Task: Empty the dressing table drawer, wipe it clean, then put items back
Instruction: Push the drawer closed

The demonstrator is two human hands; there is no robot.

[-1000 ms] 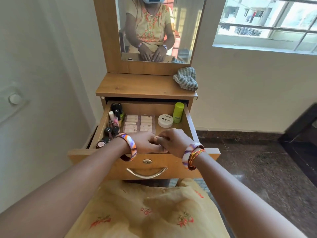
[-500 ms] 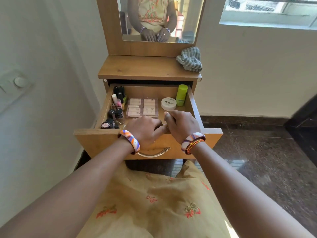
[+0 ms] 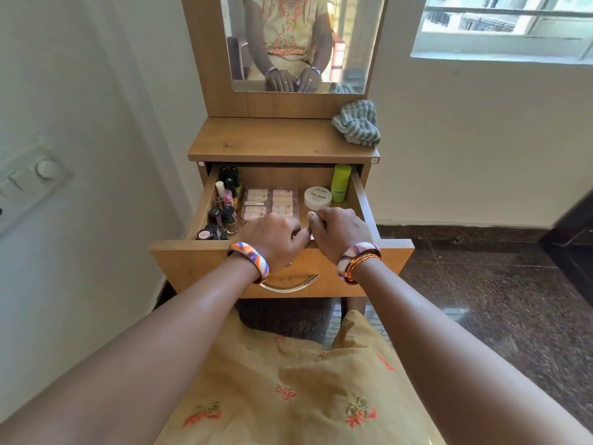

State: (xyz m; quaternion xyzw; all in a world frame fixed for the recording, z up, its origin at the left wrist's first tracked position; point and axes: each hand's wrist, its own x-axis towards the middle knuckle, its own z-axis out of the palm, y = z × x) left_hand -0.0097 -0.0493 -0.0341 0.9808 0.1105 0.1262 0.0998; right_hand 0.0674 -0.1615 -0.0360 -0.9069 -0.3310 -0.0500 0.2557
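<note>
Centre frame: my left hand (image 3: 272,240) and right hand (image 3: 340,232) sit side by side at the front edge of the open drawer (image 3: 362,200), fingers curled over it, thumbs touching; whether they pinch anything, I cannot tell. Contents lie just beyond the knuckles. Flat pink packet (image 3: 272,202) directly above the left hand, long axis running away from me. White nail-polish tub (image 3: 317,197) just above the right hand, nearer it; green bottle (image 3: 340,183) behind. Small bottles (image 3: 224,210) cluster left. Striped cloth (image 3: 356,123) upper right, on the table top (image 3: 272,139).
</note>
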